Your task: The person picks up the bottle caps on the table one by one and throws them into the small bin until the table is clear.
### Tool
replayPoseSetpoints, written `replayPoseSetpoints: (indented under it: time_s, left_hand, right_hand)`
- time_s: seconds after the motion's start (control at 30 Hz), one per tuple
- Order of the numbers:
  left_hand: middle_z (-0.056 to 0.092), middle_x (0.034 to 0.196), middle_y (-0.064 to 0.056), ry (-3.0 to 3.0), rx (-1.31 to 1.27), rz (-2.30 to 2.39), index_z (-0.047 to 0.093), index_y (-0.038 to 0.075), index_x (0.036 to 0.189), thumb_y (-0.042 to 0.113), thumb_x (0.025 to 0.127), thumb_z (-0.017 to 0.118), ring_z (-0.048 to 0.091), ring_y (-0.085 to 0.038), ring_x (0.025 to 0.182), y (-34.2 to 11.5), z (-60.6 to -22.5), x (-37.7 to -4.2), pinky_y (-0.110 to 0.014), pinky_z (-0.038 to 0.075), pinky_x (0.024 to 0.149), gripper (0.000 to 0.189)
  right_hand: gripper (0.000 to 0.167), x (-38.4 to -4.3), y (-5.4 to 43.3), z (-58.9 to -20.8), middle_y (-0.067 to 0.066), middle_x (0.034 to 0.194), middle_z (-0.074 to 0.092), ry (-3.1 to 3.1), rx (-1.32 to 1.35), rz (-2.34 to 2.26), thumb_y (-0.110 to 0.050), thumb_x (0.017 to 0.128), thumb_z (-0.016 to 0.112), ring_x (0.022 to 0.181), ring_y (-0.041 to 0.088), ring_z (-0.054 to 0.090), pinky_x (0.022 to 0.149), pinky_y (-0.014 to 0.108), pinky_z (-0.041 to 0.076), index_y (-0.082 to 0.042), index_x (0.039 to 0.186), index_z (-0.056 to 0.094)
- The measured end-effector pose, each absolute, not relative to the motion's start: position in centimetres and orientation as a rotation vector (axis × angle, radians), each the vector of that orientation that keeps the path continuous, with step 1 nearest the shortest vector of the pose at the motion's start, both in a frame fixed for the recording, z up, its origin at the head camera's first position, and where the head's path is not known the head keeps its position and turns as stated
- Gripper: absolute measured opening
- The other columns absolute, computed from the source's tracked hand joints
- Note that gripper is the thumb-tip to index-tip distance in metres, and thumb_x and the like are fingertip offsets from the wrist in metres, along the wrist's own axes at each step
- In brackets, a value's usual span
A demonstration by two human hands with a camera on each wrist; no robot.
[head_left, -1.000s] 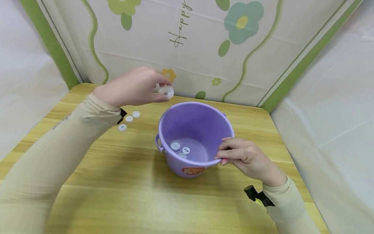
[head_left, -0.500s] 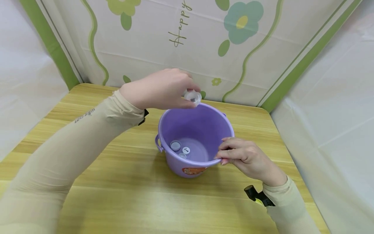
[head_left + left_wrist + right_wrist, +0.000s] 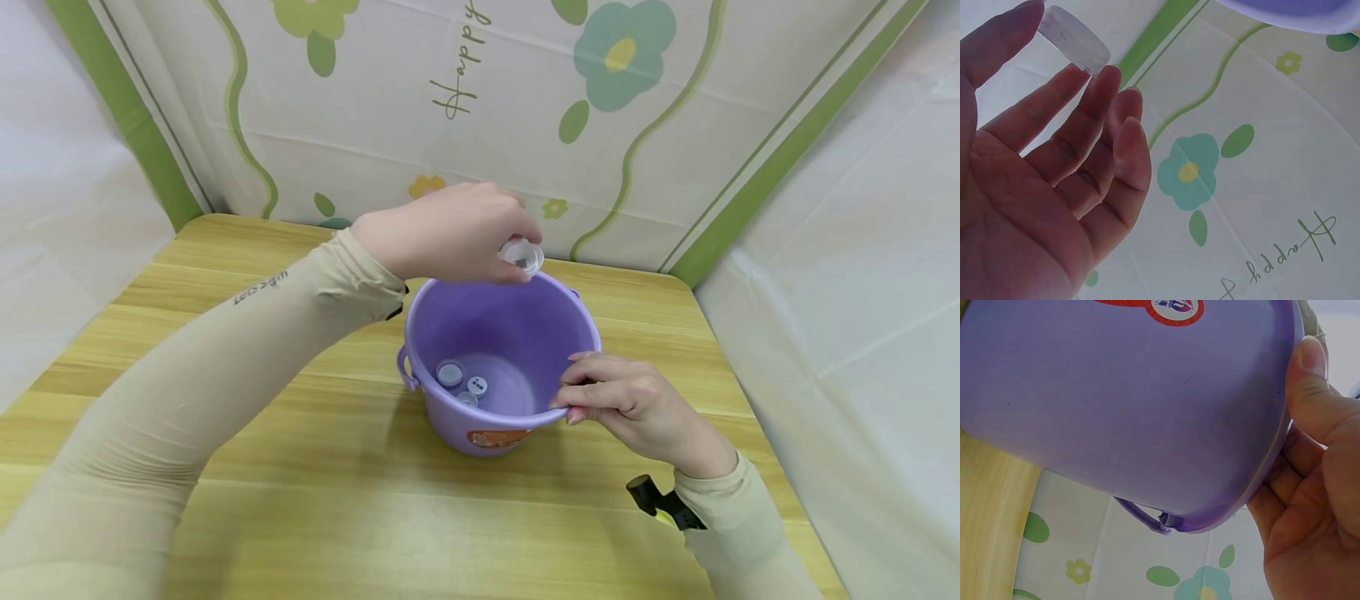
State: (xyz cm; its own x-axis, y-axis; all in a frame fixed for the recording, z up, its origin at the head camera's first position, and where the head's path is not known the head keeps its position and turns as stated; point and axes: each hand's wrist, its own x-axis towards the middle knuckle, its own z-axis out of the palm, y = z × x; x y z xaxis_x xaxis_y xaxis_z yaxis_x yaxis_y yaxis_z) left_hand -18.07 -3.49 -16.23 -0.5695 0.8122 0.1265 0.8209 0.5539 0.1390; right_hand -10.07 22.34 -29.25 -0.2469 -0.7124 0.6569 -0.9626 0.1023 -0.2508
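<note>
1. Beige sleeve (image 3: 225, 358) reaches from the near left to the left hand (image 3: 450, 233), which pinches a clear cap (image 3: 522, 257) between thumb and fingertips, above the far side of a purple bucket (image 3: 517, 329).
2. Three small lids (image 3: 477, 386) lie inside, at the left of the bucket's floor.
3. The bucket stands upright on a wooden table (image 3: 315, 483), its red sticker (image 3: 495, 437) on the near side.
4. The right hand (image 3: 630, 404) pinches the bucket's near right rim between thumb and fingers.

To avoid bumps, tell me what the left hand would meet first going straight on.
Past its clear cap, the left hand seemingly has a free way to the white sheet at right; clearance over the bucket is unclear.
</note>
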Motion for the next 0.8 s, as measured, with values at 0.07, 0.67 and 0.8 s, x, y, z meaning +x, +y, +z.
replayPoseSetpoints:
  time_s: [0.07, 0.67, 0.8]
  left_hand:
    - [0.066, 0.114, -0.006, -2.736, -1.440, -0.289, 0.070, 0.008, 0.122, 0.030, 0.089, 0.075, 0.059, -0.022, 0.105, -3.3, -16.3, -18.2, -0.038, 0.046, 0.092, 0.040]
    - [0.064, 0.115, -0.004, -2.789, -1.461, -0.238, 0.070, 0.009, 0.122, 0.034, 0.088, 0.075, 0.058, -0.021, 0.107, -2.4, -17.2, -18.6, -0.036, 0.046, 0.093, 0.042]
    - [0.064, 0.116, -0.004, -2.803, -1.456, -0.235, 0.069, 0.009, 0.123, 0.037, 0.088, 0.075, 0.059, -0.021, 0.107, -2.6, -17.3, -18.6, -0.036, 0.046, 0.094, 0.045]
  right_hand:
    - [0.022, -10.1, 22.3, -29.2, 0.006, 0.093, 0.067, -2.016, 1.639, 0.924, -0.023, 0.096, 0.064, 0.084, 0.023, 0.065, 0.104, 0.034, 0.043, -0.004, 0.094, 0.075]
    - [0.020, -9.8, 22.0, -29.2, 0.006, 0.092, 0.067, -1.994, 1.654, 0.946, -0.021, 0.095, 0.065, 0.084, 0.023, 0.064, 0.103, 0.035, 0.044, -0.004, 0.095, 0.075]
    - [0.021, -9.7, 22.0, -29.1, 0.006, 0.093, 0.067, -2.002, 1.652, 0.949, -0.021, 0.096, 0.064, 0.084, 0.022, 0.065, 0.104, 0.034, 0.044, -0.004, 0.095, 0.075]
